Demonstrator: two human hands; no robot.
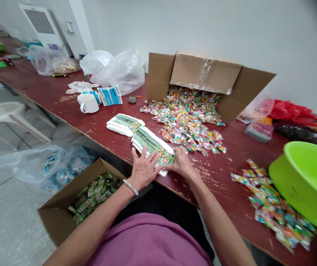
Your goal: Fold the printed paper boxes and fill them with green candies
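Observation:
A fanned row of green-and-white printed card pieces (149, 142) lies on the table in front of me. My left hand (144, 170) rests on its near side, fingers spread flat. At the row's right end, my right hand (182, 162) grips the edge between thumb and fingers; its fingertips are partly hidden. Just beyond, a second overlapping stack of the same printed card pieces (123, 123) touches the first. Past my right hand, a heap of small clear-wrapped colourful candies (188, 125) spills from a cardboard box (205, 74) tipped on its side.
A green basin (291, 173) stands at right beside more wrapped candies (275, 207). A white mug (88, 103) and blue-white cartons (110, 96) sit at left. Below the table edge is an open box (55, 218) of small green packets (97, 194). A white stool (5, 112) stands left.

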